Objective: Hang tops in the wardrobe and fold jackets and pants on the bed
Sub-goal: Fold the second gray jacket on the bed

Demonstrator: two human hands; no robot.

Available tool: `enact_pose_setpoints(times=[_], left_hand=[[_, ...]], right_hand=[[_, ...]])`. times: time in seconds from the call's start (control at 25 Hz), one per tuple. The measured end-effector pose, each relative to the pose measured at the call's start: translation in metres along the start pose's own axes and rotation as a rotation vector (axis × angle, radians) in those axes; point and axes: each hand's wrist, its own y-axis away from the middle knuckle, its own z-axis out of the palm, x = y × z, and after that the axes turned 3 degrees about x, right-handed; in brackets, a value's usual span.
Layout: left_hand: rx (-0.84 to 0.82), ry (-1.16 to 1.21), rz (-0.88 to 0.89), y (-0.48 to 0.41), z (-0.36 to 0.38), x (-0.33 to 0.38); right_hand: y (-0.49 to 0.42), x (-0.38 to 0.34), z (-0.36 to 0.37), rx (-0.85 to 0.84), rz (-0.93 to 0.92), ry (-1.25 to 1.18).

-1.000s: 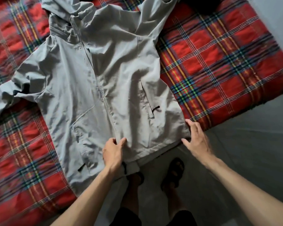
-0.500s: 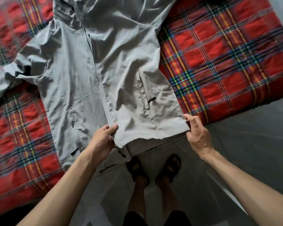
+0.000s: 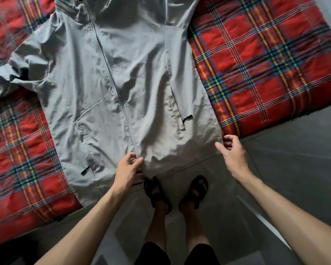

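Observation:
A grey hooded zip jacket (image 3: 107, 77) lies front up and spread across the bed's red plaid blanket (image 3: 266, 60). Its hem hangs slightly over the bed's near edge. My left hand (image 3: 127, 172) pinches the hem at the bottom of the zipper. At the hem's right corner, my right hand (image 3: 230, 152) grips the fabric with thumb and curled fingers. The jacket's left sleeve (image 3: 6, 81) is bunched at the far left. The hood runs out of view at the top.
Grey floor (image 3: 294, 169) lies to the right and below the bed. My feet in black sandals (image 3: 194, 190) stand on it right at the bed's edge, between my arms.
Both hands kept hold of the hem and drew it toward the bed's edge. The jacket's front now lies flatter, with fewer wrinkles on the right panel.

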Motion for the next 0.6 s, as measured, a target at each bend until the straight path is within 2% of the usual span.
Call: enact_pose_setpoints(times=[0.16, 0.32, 0.44, 0.6], left_hand=[[0.075, -0.041, 0.048, -0.002, 0.0, -0.003], [0.124, -0.015, -0.007, -0.013, 0.005, 0.007], [0.152, 0.147, -0.049, -0.021, 0.01, 0.045], [0.167, 0.253, -0.008, -0.069, 0.001, 0.116]], right_hand=[[0.0, -0.008, 0.0, 0.078, -0.066, 0.209], [-0.002, -0.038, 0.004, 0.073, -0.314, 0.381], [-0.019, -0.085, 0.008, -0.115, -0.402, 0.382], [-0.069, -0.163, 0.028, -0.481, -0.188, 0.042]])
